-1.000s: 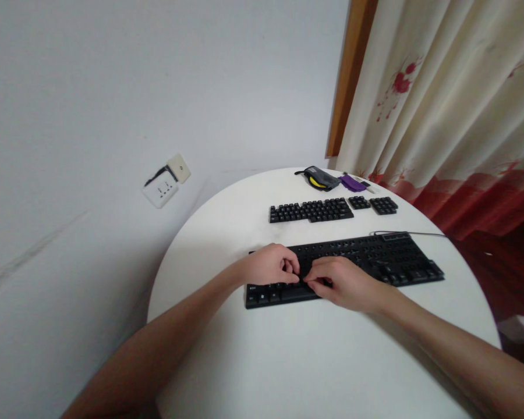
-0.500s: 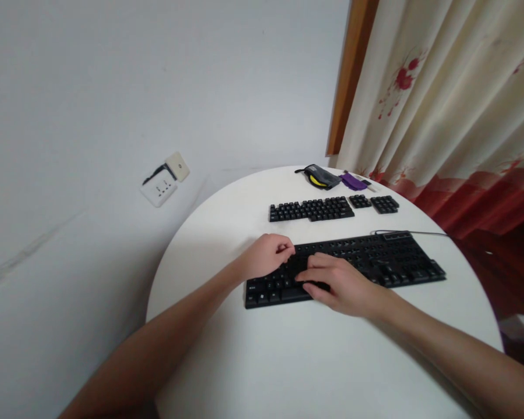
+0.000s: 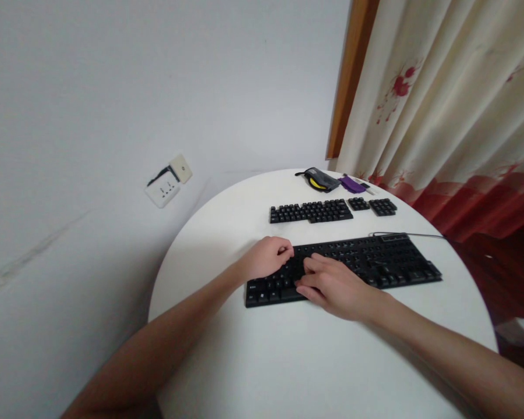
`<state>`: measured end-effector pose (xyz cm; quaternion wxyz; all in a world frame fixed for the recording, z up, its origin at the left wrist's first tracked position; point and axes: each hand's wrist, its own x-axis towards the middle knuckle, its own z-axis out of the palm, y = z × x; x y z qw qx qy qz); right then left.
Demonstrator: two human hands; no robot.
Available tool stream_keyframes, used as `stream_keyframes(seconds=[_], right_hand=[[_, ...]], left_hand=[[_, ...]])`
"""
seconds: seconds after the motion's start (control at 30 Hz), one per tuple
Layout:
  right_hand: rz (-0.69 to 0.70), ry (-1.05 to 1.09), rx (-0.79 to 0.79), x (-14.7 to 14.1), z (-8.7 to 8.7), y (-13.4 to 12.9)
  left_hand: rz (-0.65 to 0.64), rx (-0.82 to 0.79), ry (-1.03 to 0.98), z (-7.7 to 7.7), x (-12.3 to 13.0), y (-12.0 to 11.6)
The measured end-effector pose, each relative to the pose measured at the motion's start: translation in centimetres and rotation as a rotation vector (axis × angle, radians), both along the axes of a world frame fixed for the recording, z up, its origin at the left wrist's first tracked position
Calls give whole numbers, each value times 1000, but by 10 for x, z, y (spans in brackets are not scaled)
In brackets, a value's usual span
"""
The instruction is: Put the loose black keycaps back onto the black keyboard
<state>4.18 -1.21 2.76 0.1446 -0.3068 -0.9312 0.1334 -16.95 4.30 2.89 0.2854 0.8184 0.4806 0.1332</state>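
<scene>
A black computer keyboard (image 3: 367, 265) lies on the white round table, with several keycaps seated along its lower left and right end; over much of the rest, bare key sockets show. Over its upper left part rests my left hand (image 3: 268, 256), its fingers curled closed; whatever is inside is hidden. My right hand (image 3: 332, 285) reaches over the lower left middle, thumb and fingers drawn together at the keys near the space bar. What the right fingertips pinch is too small to make out. Behind the keyboard, loose black keycaps (image 3: 327, 210) stand grouped in keyboard layout.
Smaller keycap groups, a cluster (image 3: 358, 203) and a number-pad block (image 3: 383, 206), sit to the right. A grey and yellow pouch (image 3: 321, 179) and a purple cloth (image 3: 352, 184) lie at the back. A cable (image 3: 414, 234) runs off the right edge. Wall and curtain border the table (image 3: 209, 233).
My right hand has shifted slightly, its fingers drawing closer together at the keys. My left hand stays almost still over the keyboard. The camera view has moved a little.
</scene>
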Motion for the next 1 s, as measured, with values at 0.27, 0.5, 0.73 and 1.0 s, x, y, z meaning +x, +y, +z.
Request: stream_keyframes(seconds=[0.27,0.5,0.73,1.0], right_hand=[[-25,222,-87,7,-7,5],[-49,223,-84,12,-3,9],[-27,30,4,8,-4,8],[-25,102,-43,9,-9,10]], left_hand=[[-8,22,-7,2,0,0],[-13,-15,-8,2,-1,1],[-10,8,15,2,0,1],[-20,41,18,1,1,1]])
